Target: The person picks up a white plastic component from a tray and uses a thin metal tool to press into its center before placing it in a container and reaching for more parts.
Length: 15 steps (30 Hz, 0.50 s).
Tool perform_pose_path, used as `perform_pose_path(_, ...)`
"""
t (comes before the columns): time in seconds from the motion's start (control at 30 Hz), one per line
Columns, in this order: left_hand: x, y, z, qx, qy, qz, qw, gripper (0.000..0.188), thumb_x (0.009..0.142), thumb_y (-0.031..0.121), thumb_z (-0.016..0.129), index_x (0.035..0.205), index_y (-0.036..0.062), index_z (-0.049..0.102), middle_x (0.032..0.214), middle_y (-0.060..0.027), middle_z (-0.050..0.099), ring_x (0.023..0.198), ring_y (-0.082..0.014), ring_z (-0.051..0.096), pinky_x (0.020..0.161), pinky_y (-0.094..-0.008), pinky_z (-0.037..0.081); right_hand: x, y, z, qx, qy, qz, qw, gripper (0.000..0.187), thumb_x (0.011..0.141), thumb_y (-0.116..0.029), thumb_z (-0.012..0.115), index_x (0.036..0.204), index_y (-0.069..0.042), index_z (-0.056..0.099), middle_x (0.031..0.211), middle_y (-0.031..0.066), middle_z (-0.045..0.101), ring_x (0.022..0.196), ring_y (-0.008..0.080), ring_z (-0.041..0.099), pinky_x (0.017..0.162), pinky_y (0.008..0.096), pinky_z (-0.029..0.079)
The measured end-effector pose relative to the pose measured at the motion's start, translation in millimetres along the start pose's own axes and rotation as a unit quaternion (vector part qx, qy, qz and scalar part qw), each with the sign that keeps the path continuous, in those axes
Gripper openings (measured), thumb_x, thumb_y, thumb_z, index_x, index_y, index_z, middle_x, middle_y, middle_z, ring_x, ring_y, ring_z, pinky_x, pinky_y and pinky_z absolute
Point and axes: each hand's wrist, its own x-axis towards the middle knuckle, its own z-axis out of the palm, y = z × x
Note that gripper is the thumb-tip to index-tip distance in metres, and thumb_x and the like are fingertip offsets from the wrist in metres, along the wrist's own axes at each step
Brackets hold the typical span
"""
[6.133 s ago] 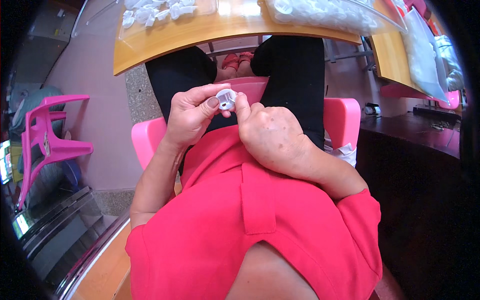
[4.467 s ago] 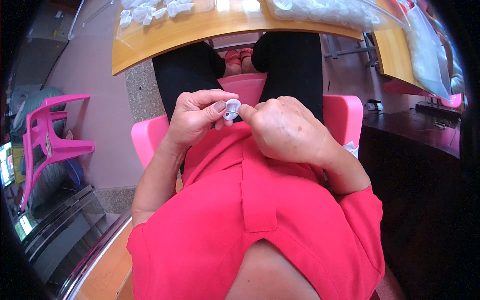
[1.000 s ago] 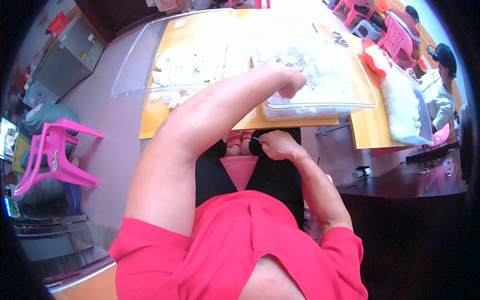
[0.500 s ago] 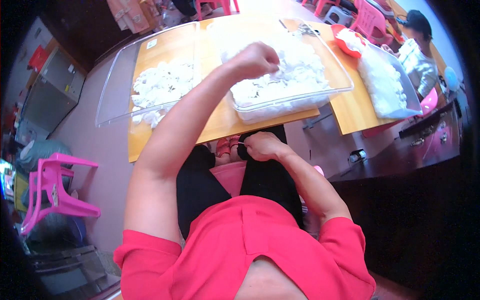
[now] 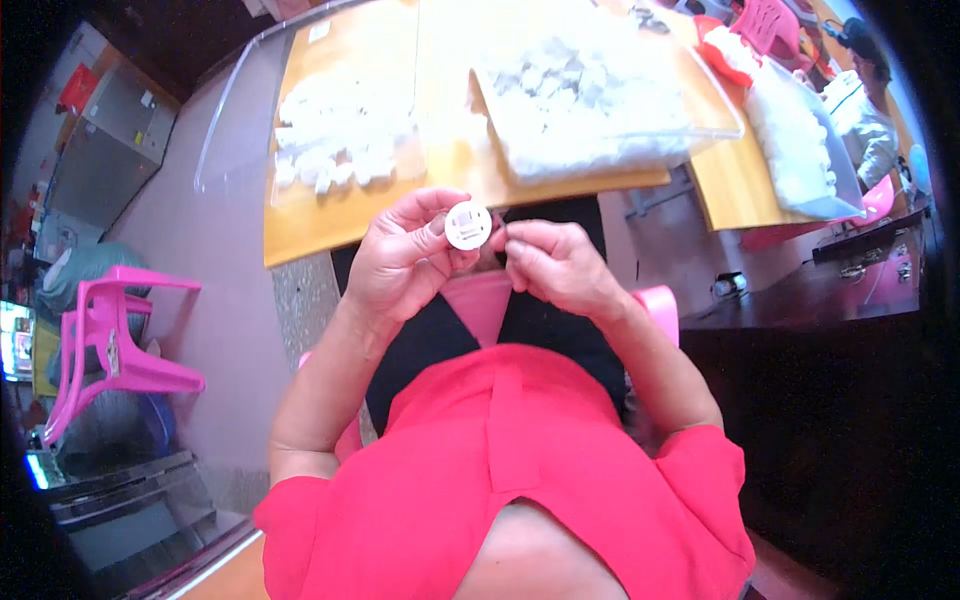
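Observation:
Between the thumb and fingers of my left hand [image 5: 400, 262] is a small round white disc [image 5: 467, 226], its flat face with small slots and dark marks turned up. My right hand [image 5: 568, 268] is closed in a pinch just right of the disc, close to its edge. A thin tip seems to show at the fingertips, too small to name. Both hands are above my lap, in front of the table's near edge. Beyond them a clear plastic bin [image 5: 560, 172] holds a heap of small white pieces [image 5: 590, 100]. More white pieces [image 5: 340, 135] lie in a pile to its left.
The wooden table [image 5: 445, 170] bears a large clear tray [image 5: 203, 150] at its left. A second clear bin [image 5: 800, 160] of white pieces and a red bowl [image 5: 725, 52] stand at the right, with a seated person [image 5: 860, 110] beyond. A pink chair [image 5: 120, 335] is on the left floor.
My left hand has come back from above the bin to my lap and now shows a white disc. My right hand has risen slightly and shifted right, beside the disc. The view has shifted a little.

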Motion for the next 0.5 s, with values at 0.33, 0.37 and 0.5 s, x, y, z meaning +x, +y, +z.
perform_pose_path(0.33, -62, -37, -7, 0.011, 0.094, -0.035, 0.995, 0.017, 0.096, 0.011, 0.053, 0.107, -0.0002, 0.059, 0.098, -0.0131, 0.065, 0.084, -0.0220, 0.065, 0.070, -0.0355, 0.056, -17, -8, 45, -0.121, 0.044, -0.079, 0.988, 0.012, 0.085, -0.008, 0.060, 0.088, 0.003, 0.064, 0.066, 0.0077, 0.061, 0.063, 0.0100, 0.059, 0.056, 0.0282, 0.048)
perform_pose_path(0.37, -63, -37, -11, 0.050, 0.089, -0.023, 0.995, 0.018, 0.097, 0.014, 0.051, 0.105, -0.0003, 0.058, 0.095, -0.0123, 0.065, 0.081, -0.0206, 0.065, 0.067, -0.0348, 0.056, -17, -8, 43, -0.201, 0.019, -0.099, 0.974, 0.011, 0.085, -0.005, 0.059, 0.091, 0.003, 0.063, 0.066, 0.0053, 0.060, 0.063, 0.0070, 0.057, 0.055, 0.0251, 0.046)
perform_pose_path(0.5, -80, -27, -14, 0.286, 0.118, -0.013, 0.951, 0.012, 0.091, 0.009, 0.060, 0.098, -0.0012, 0.060, 0.090, -0.0082, 0.062, 0.072, -0.0140, 0.061, 0.060, -0.0239, 0.050, -9, -7, 53, -0.293, -0.066, -0.131, 0.945, 0.010, 0.078, -0.006, 0.059, 0.077, 0.004, 0.062, 0.065, 0.0206, 0.060, 0.061, 0.0326, 0.065, 0.056, 0.0383, 0.050)
